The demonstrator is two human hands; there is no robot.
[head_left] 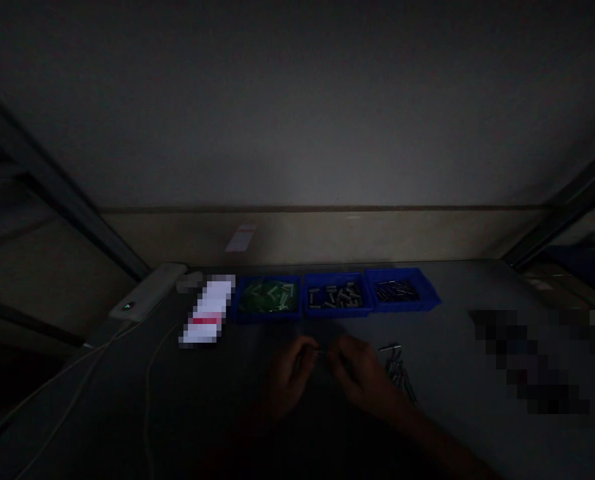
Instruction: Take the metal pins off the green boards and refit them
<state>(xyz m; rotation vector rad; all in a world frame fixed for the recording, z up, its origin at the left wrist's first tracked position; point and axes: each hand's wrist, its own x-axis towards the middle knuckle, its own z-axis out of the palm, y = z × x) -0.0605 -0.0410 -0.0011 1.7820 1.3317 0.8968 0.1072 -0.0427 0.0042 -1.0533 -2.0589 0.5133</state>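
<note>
A small slender piece is clamped by the fingers of both left hand and right hand, over the worktop, in front of three blue trays. A white panel is crossed by a red band; any writing is pixelated beyond reading.

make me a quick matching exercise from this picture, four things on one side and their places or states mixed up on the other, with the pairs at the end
Column one
1. left hand
2. loose metal pieces
3. blue bin with green inside
4. long white box

Column two
A. first from the left in the row of three
B. near the back left corner of the table
C. thumb and finger pinched at a thin piece
D. in a heap just right of the right hand

Pairs
1-C, 2-D, 3-A, 4-B
</note>
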